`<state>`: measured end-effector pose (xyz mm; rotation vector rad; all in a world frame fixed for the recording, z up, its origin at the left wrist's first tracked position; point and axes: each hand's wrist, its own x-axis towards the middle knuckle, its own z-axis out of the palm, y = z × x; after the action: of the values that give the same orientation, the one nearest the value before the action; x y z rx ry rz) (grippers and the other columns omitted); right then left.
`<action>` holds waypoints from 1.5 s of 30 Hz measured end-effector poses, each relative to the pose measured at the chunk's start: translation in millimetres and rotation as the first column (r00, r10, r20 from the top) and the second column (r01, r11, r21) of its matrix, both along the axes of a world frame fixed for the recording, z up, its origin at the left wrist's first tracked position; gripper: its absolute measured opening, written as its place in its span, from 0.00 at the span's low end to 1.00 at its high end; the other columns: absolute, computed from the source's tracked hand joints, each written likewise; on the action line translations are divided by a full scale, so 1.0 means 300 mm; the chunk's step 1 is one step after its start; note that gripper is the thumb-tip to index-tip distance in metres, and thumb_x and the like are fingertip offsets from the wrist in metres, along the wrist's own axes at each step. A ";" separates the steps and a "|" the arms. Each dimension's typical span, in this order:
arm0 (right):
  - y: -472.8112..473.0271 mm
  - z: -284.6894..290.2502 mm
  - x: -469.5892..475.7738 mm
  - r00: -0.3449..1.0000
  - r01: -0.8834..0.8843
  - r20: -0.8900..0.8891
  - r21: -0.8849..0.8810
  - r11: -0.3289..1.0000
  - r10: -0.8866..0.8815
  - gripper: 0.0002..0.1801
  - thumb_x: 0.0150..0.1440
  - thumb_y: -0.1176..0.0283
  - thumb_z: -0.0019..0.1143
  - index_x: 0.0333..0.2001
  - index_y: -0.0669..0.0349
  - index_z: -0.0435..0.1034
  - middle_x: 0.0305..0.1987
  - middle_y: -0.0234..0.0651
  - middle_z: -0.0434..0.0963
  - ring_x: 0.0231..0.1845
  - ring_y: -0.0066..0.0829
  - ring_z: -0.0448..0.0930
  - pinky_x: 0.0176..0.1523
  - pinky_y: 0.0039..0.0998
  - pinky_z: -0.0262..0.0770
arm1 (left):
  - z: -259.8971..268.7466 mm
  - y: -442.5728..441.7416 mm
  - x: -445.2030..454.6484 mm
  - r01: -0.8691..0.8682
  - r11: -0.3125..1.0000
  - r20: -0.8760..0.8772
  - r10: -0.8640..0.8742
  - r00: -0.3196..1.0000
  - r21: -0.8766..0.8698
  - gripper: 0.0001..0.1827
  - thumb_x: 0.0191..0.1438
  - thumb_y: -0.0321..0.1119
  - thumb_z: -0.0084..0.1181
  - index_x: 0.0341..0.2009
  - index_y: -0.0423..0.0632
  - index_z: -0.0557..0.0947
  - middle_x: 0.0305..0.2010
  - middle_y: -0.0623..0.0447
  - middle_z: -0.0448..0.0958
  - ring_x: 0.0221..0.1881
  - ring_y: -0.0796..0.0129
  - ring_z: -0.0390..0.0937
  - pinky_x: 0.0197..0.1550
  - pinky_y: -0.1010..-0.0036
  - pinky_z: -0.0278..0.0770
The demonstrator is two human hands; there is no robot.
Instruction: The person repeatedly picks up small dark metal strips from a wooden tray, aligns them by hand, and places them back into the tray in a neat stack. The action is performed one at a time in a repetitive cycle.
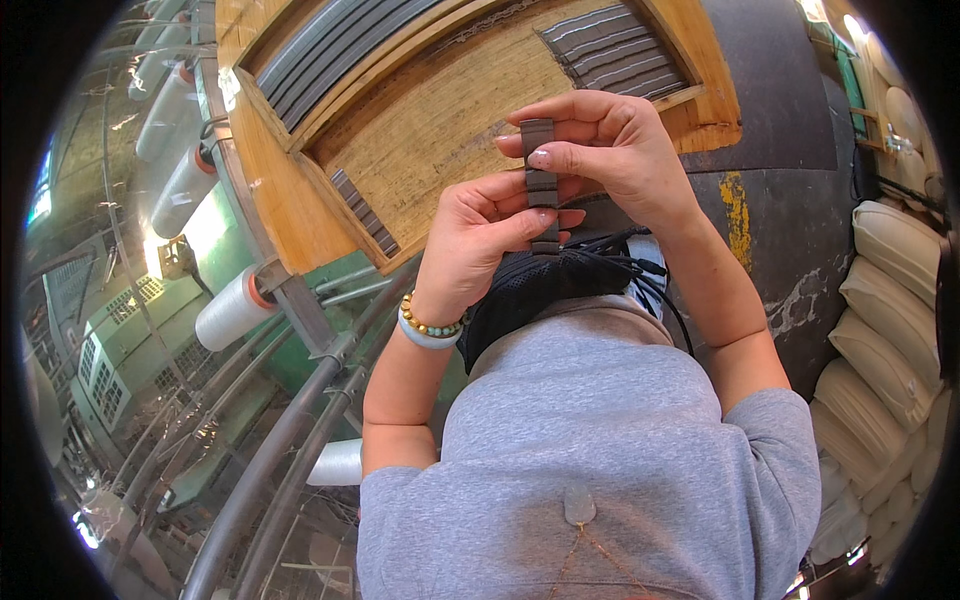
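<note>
My left hand (pixel 474 234) and my right hand (pixel 626 150) pinch one short row of narrow, dark metal pieces (pixel 541 187) between thumbs and fingers. The row stands lengthwise in the picture, my right hand at its upper part and my left hand lower down. Fingers hide some of its edges. Just beyond my hands lies a wooden tray (pixel 345 240) with framed compartments. Similar dark pieces (pixel 619 49) fill its far right end, and a smaller row (pixel 365 212) rests in its near left corner. Long dark strips (pixel 337 52) lie in the upper left compartment.
Metal rails (pixel 300 427) curve along my left side. White thread cones (pixel 234 309) stick out from a metal frame (pixel 307 315) there. At the right, pale filled sacks (pixel 885 330) are stacked beside a dark floor (pixel 780 225) with a yellow mark. Black cables (pixel 622 259) hang at my waist.
</note>
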<state>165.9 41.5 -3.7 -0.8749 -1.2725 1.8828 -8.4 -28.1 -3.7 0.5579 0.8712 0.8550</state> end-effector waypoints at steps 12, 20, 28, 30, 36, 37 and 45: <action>-0.008 0.006 -0.002 1.000 0.004 0.005 0.017 1.000 -0.004 0.16 0.55 0.80 0.56 0.49 0.67 0.73 0.42 0.41 0.83 0.41 0.22 0.83 0.34 0.18 0.82 | -0.009 -0.005 -0.002 -0.006 0.999 -0.021 0.007 1.000 0.035 0.16 0.55 0.20 0.52 0.50 0.32 0.77 0.48 0.42 0.79 0.47 0.60 0.80 0.48 0.71 0.80; -0.009 0.001 -0.004 1.000 0.014 -0.010 0.014 1.000 -0.013 0.16 0.55 0.82 0.56 0.49 0.67 0.73 0.42 0.40 0.82 0.42 0.23 0.83 0.35 0.18 0.82 | -0.009 -0.006 -0.002 -0.004 0.999 -0.029 0.005 1.000 0.040 0.16 0.56 0.21 0.52 0.50 0.32 0.77 0.47 0.41 0.79 0.46 0.60 0.80 0.49 0.71 0.80; -0.001 0.017 -0.006 1.000 -0.006 -0.010 -0.138 0.990 0.005 0.15 0.55 0.79 0.59 0.47 0.67 0.74 0.38 0.38 0.83 0.39 0.21 0.83 0.33 0.18 0.81 | -0.010 0.001 0.003 -0.014 0.997 -0.035 0.017 0.999 0.075 0.15 0.55 0.19 0.54 0.49 0.32 0.78 0.46 0.42 0.80 0.43 0.62 0.81 0.45 0.72 0.80; 0.002 0.025 0.001 0.999 -0.001 0.041 -0.116 0.993 0.006 0.13 0.55 0.79 0.59 0.45 0.70 0.74 0.35 0.37 0.82 0.32 0.18 0.81 0.33 0.19 0.80 | -0.010 0.002 0.004 -0.013 0.995 -0.048 0.017 0.999 0.094 0.15 0.54 0.19 0.54 0.48 0.32 0.78 0.46 0.43 0.80 0.42 0.62 0.81 0.45 0.72 0.80; 0.023 0.026 -0.013 0.997 0.025 0.071 0.077 0.997 -0.031 0.08 0.54 0.77 0.62 0.37 0.69 0.78 0.30 0.34 0.82 0.29 0.16 0.80 0.33 0.18 0.78 | -0.005 0.000 0.009 -0.006 0.995 -0.061 0.012 0.998 0.104 0.14 0.55 0.19 0.53 0.47 0.32 0.79 0.46 0.43 0.80 0.41 0.63 0.81 0.45 0.72 0.80; 0.027 0.027 -0.014 0.996 0.015 0.082 0.081 0.997 -0.021 0.07 0.53 0.77 0.63 0.36 0.68 0.79 0.30 0.34 0.82 0.29 0.16 0.80 0.34 0.17 0.78 | -0.005 0.000 0.008 -0.004 0.994 -0.062 0.010 0.998 0.106 0.14 0.55 0.18 0.53 0.47 0.32 0.79 0.46 0.43 0.80 0.41 0.64 0.80 0.45 0.72 0.80; 0.080 0.029 -0.034 0.995 -0.055 0.094 0.206 0.977 0.036 0.08 0.53 0.77 0.63 0.37 0.70 0.78 0.31 0.36 0.83 0.33 0.19 0.82 0.38 0.20 0.78 | -0.019 0.008 0.027 0.025 0.995 -0.045 -0.020 0.999 0.100 0.17 0.55 0.20 0.53 0.50 0.34 0.78 0.45 0.43 0.80 0.40 0.64 0.81 0.45 0.72 0.80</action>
<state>155.7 65.5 5.0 -0.8331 -1.5259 1.7228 -0.2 -25.9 -9.3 0.6754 0.8634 0.8722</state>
